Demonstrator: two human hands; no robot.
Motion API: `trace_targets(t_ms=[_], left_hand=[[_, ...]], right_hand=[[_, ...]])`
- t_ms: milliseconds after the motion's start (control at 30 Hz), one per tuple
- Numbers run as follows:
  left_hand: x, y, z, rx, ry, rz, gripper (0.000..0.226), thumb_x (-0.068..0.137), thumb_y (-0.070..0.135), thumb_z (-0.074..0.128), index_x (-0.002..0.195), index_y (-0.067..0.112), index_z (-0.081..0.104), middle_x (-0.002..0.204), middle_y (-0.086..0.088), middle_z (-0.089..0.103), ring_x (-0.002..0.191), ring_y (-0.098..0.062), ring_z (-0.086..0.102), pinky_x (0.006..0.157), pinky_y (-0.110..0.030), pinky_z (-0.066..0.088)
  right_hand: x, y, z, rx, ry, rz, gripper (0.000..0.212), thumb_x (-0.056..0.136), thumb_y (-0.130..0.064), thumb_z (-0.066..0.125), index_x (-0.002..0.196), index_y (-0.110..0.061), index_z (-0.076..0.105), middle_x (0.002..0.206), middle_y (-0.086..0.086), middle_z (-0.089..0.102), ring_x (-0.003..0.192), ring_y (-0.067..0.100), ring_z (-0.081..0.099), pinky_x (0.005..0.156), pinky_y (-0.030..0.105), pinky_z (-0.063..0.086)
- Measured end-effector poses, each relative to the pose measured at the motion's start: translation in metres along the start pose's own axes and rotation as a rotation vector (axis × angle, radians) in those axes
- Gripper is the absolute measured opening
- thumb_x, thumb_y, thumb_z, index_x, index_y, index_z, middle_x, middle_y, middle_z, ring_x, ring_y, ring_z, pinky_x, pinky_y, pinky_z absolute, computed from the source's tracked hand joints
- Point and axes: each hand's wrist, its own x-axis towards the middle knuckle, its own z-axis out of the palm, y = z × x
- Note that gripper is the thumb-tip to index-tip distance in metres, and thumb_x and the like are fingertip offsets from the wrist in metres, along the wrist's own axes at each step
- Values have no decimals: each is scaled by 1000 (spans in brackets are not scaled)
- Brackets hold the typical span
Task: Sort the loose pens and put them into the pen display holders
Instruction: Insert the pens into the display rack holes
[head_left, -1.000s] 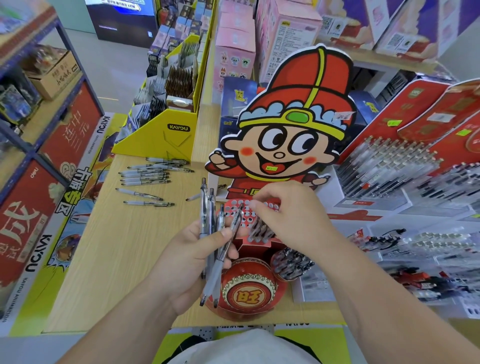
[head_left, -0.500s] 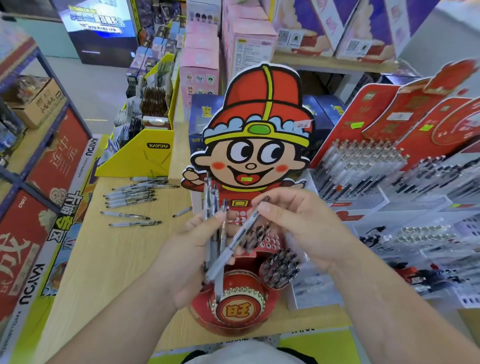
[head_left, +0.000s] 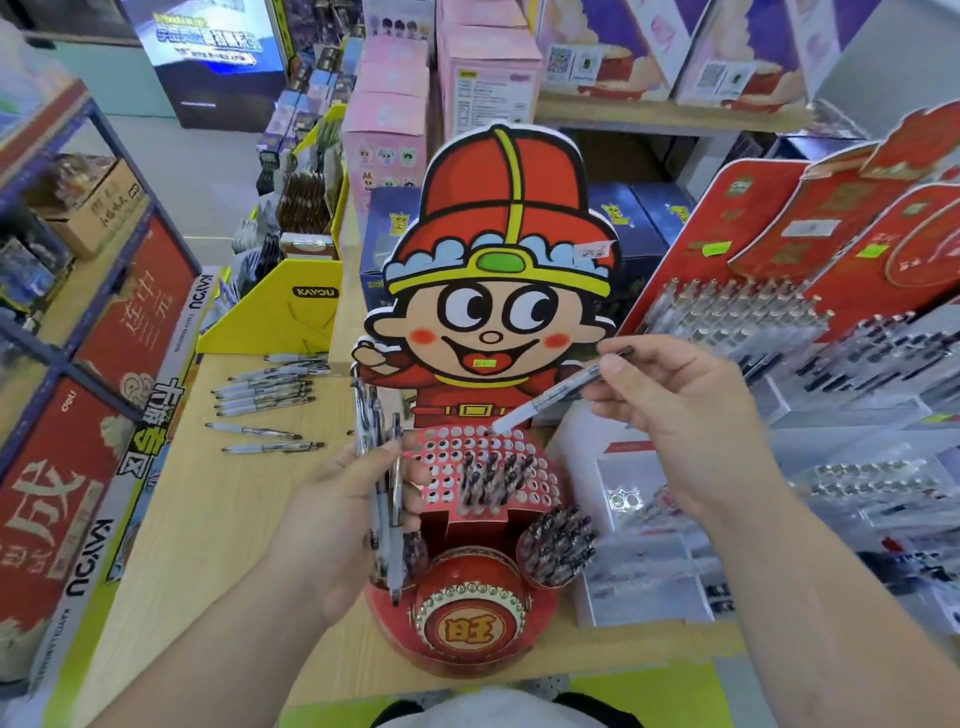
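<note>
My left hand (head_left: 343, 525) grips a bundle of several grey pens (head_left: 387, 499), held upright beside the red cartoon pen display holder (head_left: 483, 467). My right hand (head_left: 670, 415) pinches a single grey pen (head_left: 550, 402) tilted down to the left, its tip at a hole in the top row of the holder's perforated panel. Several dark pens stand in the panel's middle holes (head_left: 493, 478), and more fill a round cup (head_left: 558, 545) at its right. Several loose pens (head_left: 265, 392) lie on the wooden table (head_left: 208, 519) at the left.
A yellow cardboard display (head_left: 291, 312) stands behind the loose pens. Red tiered pen racks (head_left: 779, 322) filled with pens rise at the right. Pink boxes (head_left: 384, 130) and shelves stand at the back. A red and blue shelf unit (head_left: 78, 364) borders the table's left.
My right hand has drawn one pen out of the left hand's bundle and carried it up and right, bringing its tip down to the holder's top row. The camera has tilted closer.
</note>
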Motion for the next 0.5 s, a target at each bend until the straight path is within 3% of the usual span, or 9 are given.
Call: trace_targets(t_ms=[167,333,500], left_hand=[[1,-2,-5,5,25,14,25,102,19,56,97,19,81,84,-13,68,65,-22,59,57,-34,48],[-2,-6,-12,-43,43,8,22,102,17,56,102,14,78,85,-17,67,64,-24,58,56,-34,49],[-6,-9,-21,-65,50,3,23,102,18,55,120,7,65,85,-16,67,65,-23,58,60,-37,46]], right_hand=[[2,7,29,-222,-160,-87,16,87,-10,76,93,-25,79,86,0,77,82,18,73,73,29,60],[4,13,67,-677,-317,-180,12,83,-30,80,95,-29,78,77,-19,72,79,-5,66,71,12,52],[1,21,82,-898,-397,-217,7,84,-34,77,88,-29,77,78,-18,71,77,-3,64,73,26,55]])
